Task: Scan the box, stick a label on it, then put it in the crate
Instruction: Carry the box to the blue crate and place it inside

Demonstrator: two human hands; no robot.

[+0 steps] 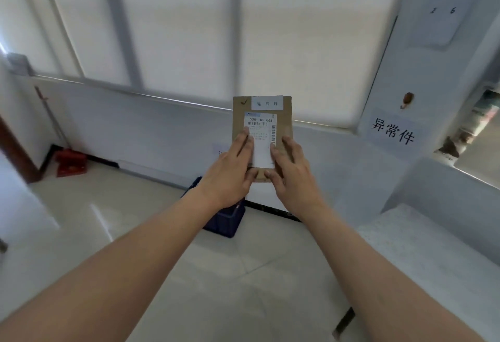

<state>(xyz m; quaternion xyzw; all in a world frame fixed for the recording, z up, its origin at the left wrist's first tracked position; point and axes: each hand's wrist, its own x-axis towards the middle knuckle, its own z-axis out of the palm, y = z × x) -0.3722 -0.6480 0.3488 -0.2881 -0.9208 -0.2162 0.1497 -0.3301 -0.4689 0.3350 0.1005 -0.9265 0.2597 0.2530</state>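
— Fingers [244, 142] of the left hand [230, 176]?
— Stretched nearly flat, pressed on the lower left part of the white shipping label [261, 138]; thumb tucked under the bottom edge of the box [262, 125].
— And the right hand [293, 176]?
— Same pose, mirrored: fingers lying flat over the label's right edge and the bare cardboard beside it, thumb at the lower edge. Box gripped between both hands, held up in the air at arm's length, face toward the camera.
— On the box itself?
— Flat brown cardboard, upright. Barcode label across the middle, numbers along its top. Smaller white sticker [267, 103] with three printed characters at the top edge, a dark tick mark just left of it.
— Any container?
— Dark blue crate [224, 220] on the floor below the hands, against the wall, mostly hidden behind the left wrist. Contents: cannot tell.
— Around that?
— Pale tiled floor [135, 220], glossy. White wall with a black skirting strip. Frosted window panes [176, 30] above. Red dustpan [71, 163] in the left corner with a long handle leaning up. White shelf unit [433, 152] on the right, carrying a sign [392, 130] with three black characters.
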